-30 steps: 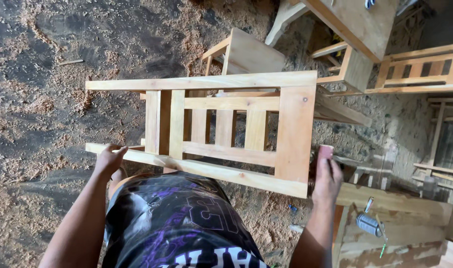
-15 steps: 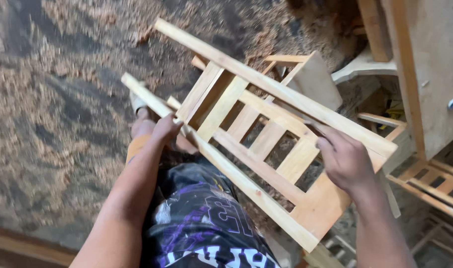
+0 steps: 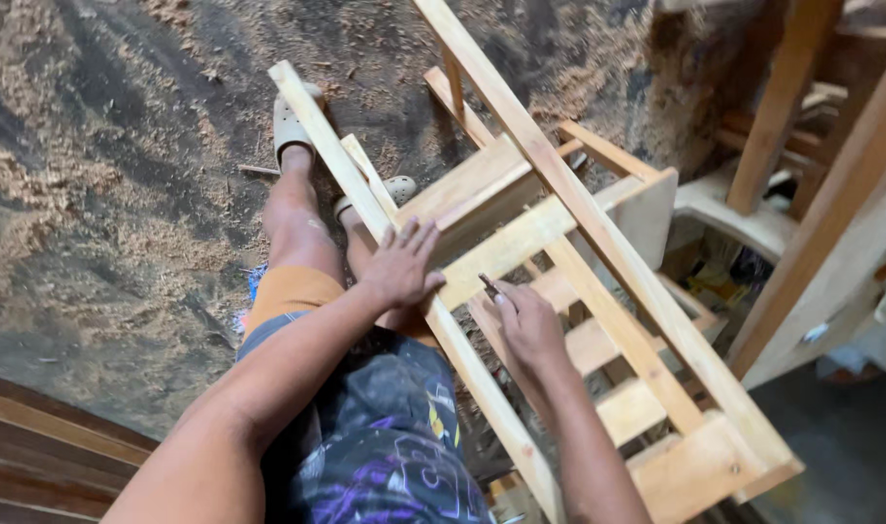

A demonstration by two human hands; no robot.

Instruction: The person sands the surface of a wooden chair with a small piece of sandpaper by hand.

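While the bare-wood chair frame (image 3: 559, 281) lies tipped across the person's legs above the sawdust-strewn floor (image 3: 103, 194), the left hand (image 3: 401, 264) rests flat, fingers spread, on its long rail. The right hand (image 3: 526, 325) pinches a small dark piece, perhaps sandpaper (image 3: 489, 284), against a slat. Joinery looks assembled; the pale, square-edged timber shows no finish yet, so smoothing seems under way.

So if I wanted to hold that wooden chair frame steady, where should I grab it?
Probably the long near rail of the wooden chair frame, coming from above on the person's side. It is a straight, narrow bar with open gaps beside it, so fingers can wrap around it. The left hand rests flat on that rail, while the right hand works on a crosspiece.
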